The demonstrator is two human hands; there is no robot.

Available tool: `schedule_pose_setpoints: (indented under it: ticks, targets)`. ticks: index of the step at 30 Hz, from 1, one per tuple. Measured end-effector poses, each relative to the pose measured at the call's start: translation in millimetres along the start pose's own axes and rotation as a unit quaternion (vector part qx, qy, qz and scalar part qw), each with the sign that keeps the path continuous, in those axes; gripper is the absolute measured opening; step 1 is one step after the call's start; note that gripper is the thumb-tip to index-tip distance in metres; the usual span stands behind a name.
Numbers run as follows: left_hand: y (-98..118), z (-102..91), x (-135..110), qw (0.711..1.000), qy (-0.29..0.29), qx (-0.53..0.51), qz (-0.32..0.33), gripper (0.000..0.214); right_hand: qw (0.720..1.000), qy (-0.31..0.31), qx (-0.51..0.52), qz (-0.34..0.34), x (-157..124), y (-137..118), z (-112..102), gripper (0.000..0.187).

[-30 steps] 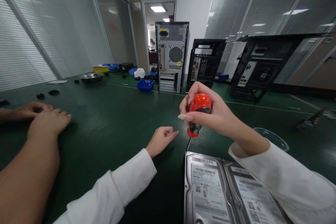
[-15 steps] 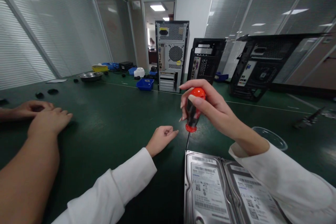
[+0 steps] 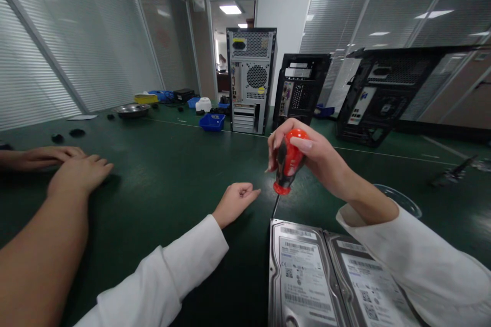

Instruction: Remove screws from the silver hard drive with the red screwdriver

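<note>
A red-and-black screwdriver (image 3: 290,161) is gripped in the right hand (image 3: 316,150), thumb and fingers closed around its thick handle; the thin shaft (image 3: 275,207) is slanted down from that hand to the far left corner of a hard drive (image 3: 303,276). What the tip bears on cannot be told. The left hand (image 3: 235,203) is rested on the surface (image 3: 172,163) left of that corner, fingers folded in, nothing seen in it. A second hard drive (image 3: 368,286) is laid beside the first, partly covered by the right sleeve (image 3: 418,255). The screwdriver is judged light and stiff, smooth and perhaps slippery, best held by its bulbous handle. The drives, presumably dense, rigid and easily harmed by knocks, are best taken by their side edges.
</note>
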State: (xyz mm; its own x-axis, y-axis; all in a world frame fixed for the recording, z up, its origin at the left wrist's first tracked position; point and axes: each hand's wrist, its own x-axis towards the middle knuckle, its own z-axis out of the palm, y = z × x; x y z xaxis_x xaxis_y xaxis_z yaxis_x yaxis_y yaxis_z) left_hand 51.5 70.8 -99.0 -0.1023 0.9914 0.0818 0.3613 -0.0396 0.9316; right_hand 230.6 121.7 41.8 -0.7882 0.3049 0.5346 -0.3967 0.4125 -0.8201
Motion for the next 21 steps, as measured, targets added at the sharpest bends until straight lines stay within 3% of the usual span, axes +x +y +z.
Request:
schedule_pose_setpoints:
  ticks: [6, 15, 21]
  targets:
    - [0.8, -0.6, 1.2, 1.000, 0.002, 0.005, 0.002, 0.051, 0.999, 0.004, -0.020, -0.039, -1.2, -5.0, 5.2, 0.015]
    - [2.5, -1.8, -1.3, 1.000, 0.003, 0.007, 0.010, 0.050, 0.992, 0.065, -0.076, -0.071, 4.5, -5.6, 10.2, 0.023]
    - [2.4, -0.8, 0.0, 1.000, 0.001, 0.006, 0.008, 0.051, 0.999, 0.006, 0.010, -0.032, 3.5, -2.3, 4.8, 0.012]
